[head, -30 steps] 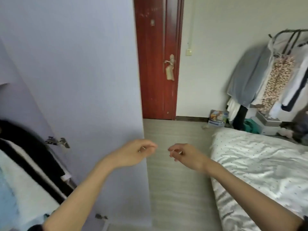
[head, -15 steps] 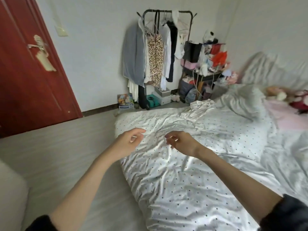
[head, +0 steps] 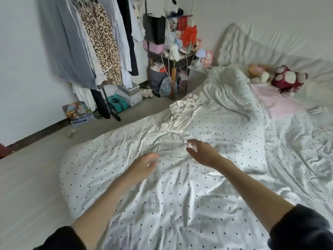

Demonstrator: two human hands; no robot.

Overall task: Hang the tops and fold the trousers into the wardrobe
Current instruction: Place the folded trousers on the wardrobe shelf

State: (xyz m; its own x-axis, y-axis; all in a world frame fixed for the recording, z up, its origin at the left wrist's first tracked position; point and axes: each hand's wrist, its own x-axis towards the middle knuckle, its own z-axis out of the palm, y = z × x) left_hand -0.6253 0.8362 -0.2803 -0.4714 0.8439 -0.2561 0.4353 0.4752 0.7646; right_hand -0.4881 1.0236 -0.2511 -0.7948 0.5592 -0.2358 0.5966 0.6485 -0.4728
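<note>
Crumpled white garment (head: 181, 115), faintly patterned, lying in a loose heap on the polka-dot duvet (head: 162, 204) toward the far edge of the bed, beside a bunched fold of the same duvet. Whether it is a top or a pair of trousers cannot be told in this heap. The wardrobe is out of view.

Right hand (head: 201, 153) reaches over the duvet and is nearer to the garment, yet apart from it; its fingers (head: 191, 142) are loosely curled and slightly spread, holding nothing. Left hand (head: 142, 166) is blurred and lower over the bed, its fingers relaxed and empty so far as the blur allows.

Step in hand, as judged: reaching to collect the garment. To do it well, the right hand should take the cloth at a recognisable edge, such as a collar or waistband, not at the middle of the heap. The left hand can then catch a second edge, so that the piece opens flat and its kind shows at once. The duvet is creased beneath it, so a shallow pinch would avoid lifting the bedding too.

Beyond the bed: a clothes rack (head: 100, 42) carrying a leopard-print garment (head: 102, 40), a cluttered side table (head: 171, 58), and plush toys (head: 281, 78) at the bedhead.
</note>
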